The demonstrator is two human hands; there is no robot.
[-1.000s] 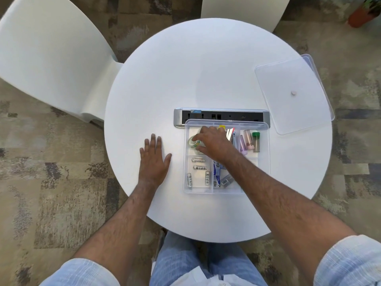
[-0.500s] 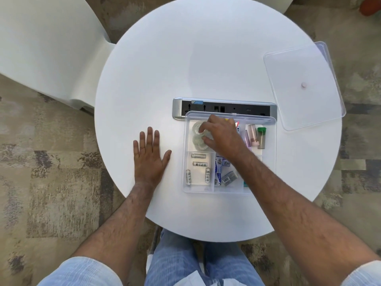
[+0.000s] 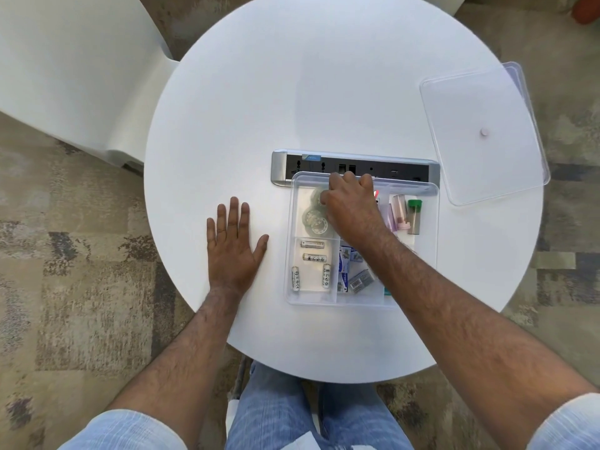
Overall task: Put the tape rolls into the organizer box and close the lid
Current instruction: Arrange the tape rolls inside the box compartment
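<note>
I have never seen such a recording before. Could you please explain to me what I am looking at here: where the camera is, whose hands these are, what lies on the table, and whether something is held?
There is no machine here. A person wears a camera on the head, so the one view looks down at their own two arms.

The left hand lies flat and open on the round white table, holding nothing. The right hand reaches into a clear organizer box, at the far-left compartment where the tape rolls lie. Its fingers are curled there, but whether it has a grip on a roll cannot be seen.

Other compartments hold batteries and small stationery items. The box's clear lid lies apart, at the table's far right edge. Behind the box sits a power socket strip.
</note>
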